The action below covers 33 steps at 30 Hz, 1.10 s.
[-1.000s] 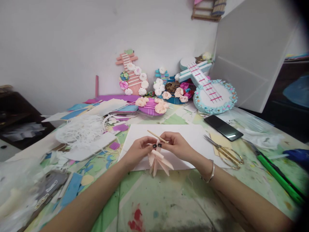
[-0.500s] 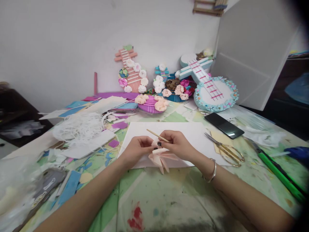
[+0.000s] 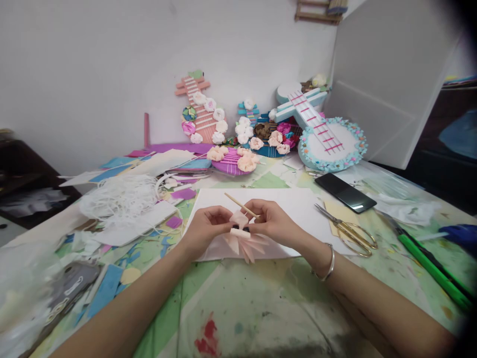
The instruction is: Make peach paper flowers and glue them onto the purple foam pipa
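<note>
Over a white sheet (image 3: pixel 294 199), my two hands meet at a small pale pink petal-like piece (image 3: pixel 238 219). My left hand (image 3: pixel 206 228) pinches its left side between thumb and fingers. My right hand (image 3: pixel 276 223) pinches the right side, and a thin wooden stick (image 3: pixel 234 200) is also held in its fingers, pointing up and left. Both dark-nailed thumbs come close together at a pale rolled edge (image 3: pixel 240 233). Just under the hands, several pale pink petals (image 3: pixel 250 248) fan out; whether they lie on the sheet or hang from my fingers, I cannot tell.
Gold-handled scissors (image 3: pixel 352 233), a black phone (image 3: pixel 345 192) and a green-handled cutter (image 3: pixel 428 266) lie to the right. Tangled white cord (image 3: pixel 121 199) and paper scraps cover the left. Decorated toy guitars (image 3: pixel 331 144) stand along the wall.
My thumbs have come side by side and the pink piece now shows a pale rolled edge toward me. The stick has tilted slightly steeper. The petals below have shifted a little.
</note>
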Tool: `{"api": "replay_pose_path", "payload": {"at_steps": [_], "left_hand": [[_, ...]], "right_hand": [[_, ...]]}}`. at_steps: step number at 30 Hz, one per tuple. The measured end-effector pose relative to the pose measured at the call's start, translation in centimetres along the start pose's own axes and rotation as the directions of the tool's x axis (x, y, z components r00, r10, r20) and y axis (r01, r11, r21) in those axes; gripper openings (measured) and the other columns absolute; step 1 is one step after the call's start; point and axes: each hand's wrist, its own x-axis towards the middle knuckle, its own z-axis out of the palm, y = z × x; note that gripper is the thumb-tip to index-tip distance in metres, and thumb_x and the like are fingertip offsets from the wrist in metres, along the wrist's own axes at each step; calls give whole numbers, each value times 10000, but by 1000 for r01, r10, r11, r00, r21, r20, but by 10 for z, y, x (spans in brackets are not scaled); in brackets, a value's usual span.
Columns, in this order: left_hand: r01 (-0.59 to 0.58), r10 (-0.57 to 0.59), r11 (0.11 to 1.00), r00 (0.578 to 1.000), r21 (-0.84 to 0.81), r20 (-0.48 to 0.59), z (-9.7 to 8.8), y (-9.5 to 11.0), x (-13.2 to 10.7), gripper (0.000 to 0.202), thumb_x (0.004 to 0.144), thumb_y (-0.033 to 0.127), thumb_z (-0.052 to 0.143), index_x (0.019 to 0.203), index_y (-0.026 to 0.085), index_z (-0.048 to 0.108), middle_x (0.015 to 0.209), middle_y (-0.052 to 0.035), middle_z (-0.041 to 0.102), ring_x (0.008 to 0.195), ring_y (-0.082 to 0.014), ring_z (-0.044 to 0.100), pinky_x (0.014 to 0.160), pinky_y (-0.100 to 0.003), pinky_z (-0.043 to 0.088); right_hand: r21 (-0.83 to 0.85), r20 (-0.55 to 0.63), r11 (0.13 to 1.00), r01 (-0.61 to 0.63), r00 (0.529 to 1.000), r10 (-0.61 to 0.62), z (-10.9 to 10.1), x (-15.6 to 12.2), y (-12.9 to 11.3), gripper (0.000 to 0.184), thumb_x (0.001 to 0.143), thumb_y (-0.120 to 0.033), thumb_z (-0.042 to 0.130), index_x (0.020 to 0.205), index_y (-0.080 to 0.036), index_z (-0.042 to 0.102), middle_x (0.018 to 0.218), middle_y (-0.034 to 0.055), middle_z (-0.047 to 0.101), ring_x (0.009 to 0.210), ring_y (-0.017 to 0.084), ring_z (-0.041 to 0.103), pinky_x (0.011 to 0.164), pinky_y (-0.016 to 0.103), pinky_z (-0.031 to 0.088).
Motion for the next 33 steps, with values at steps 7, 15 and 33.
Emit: {"api": "replay_pose_path", "payload": {"at_steps": [7, 15, 33], "left_hand": [[-72, 74, 997, 997, -42, 39, -3, -3, 2, 255, 591, 195, 822, 779, 147, 657, 744, -10, 691, 680, -123, 635, 645, -227, 497], [-62, 57, 997, 993, 45, 103, -7, 3, 1, 280, 619, 191, 799, 847, 157, 640, 797, -16, 665, 711, -152, 653, 660, -269, 521], [24, -32, 995, 997, 98, 75, -3, -1, 1, 243, 653, 262, 773, 846, 123, 719, 830, -79, 739, 735, -189, 674, 655, -265, 514]], "right_hand": [[-23, -2, 1000, 13, 1000, -13, 2, 0, -3, 180, 725, -160, 620, 902, -161, 584, 845, 20, 628, 682, 102, 562, 591, 205, 458], [-38, 14, 999, 3, 1000, -3, 0, -3, -4, 261, 723, -175, 623, 964, -190, 523, 829, 19, 640, 677, 121, 598, 590, 224, 471], [-519, -10, 850, 92, 993, -114, 2, -4, -4, 143, 843, -269, 554, 975, -214, 551, 825, 10, 676, 591, 97, 527, 562, 208, 340]]}}
